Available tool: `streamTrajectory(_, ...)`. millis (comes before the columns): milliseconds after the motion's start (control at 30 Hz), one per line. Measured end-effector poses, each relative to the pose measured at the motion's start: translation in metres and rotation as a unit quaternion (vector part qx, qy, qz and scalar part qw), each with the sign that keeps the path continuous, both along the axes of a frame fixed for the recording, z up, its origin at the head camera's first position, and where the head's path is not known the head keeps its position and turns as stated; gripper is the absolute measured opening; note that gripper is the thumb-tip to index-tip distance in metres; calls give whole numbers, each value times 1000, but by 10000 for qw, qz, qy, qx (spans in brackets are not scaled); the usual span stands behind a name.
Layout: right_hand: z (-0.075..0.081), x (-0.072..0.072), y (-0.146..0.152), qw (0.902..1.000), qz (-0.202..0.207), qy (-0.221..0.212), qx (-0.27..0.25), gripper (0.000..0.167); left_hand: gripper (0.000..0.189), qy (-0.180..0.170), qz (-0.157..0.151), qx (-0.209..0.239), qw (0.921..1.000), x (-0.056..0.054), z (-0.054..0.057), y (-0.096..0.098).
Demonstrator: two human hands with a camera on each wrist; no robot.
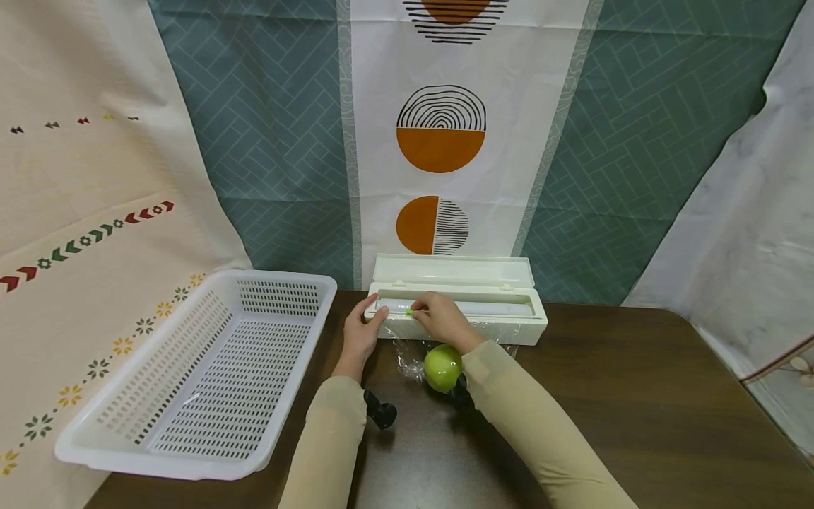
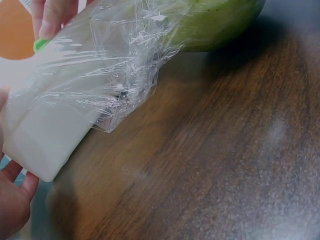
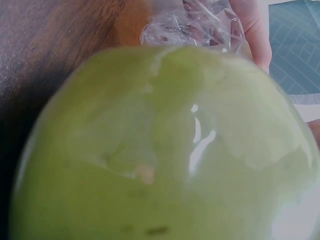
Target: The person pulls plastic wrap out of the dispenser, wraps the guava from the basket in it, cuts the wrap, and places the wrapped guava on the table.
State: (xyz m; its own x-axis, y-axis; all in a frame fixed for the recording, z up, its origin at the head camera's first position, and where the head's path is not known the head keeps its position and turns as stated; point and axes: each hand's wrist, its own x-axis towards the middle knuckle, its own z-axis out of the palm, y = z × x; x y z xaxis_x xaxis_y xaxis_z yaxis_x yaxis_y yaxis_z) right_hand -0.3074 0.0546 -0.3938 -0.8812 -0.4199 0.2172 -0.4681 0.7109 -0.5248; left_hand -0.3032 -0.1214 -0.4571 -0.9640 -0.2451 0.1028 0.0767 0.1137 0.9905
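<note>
A white cling film dispenser (image 1: 458, 331) stands with its lid raised, a roll of film (image 1: 496, 309) inside. My left hand (image 1: 361, 338) grips the dispenser's left end, thumb and fingers on either side of the corner in the left wrist view. Between the fingertips of my right hand (image 1: 448, 322) is the small green slider (image 1: 410, 311) on the dispenser's front edge. Clear cling film (image 2: 120, 65) hangs over the front and gathers in wrinkles by a green apple-like fruit (image 1: 442, 368). This fruit sits under my right wrist and fills much of the right wrist view.
A large white slotted plastic basket (image 1: 286, 424) stands on the left of the dark wooden table (image 1: 636, 410). Patterned cloths (image 1: 280, 127) hang right behind the dispenser and along both sides. Black wrist cameras (image 1: 381, 413) stick out below my sleeves.
</note>
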Motion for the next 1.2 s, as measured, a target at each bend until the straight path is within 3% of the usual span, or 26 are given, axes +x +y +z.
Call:
streamTrajectory(367,-2,-1,2,9999,21,124,10,16,47,-63,-11,63,10000,-1,-1,0)
streamTrajectory(1200,1,0,6,10000,-11,-72,-54,17,47,-31,-98,94,9999,0,0,-1)
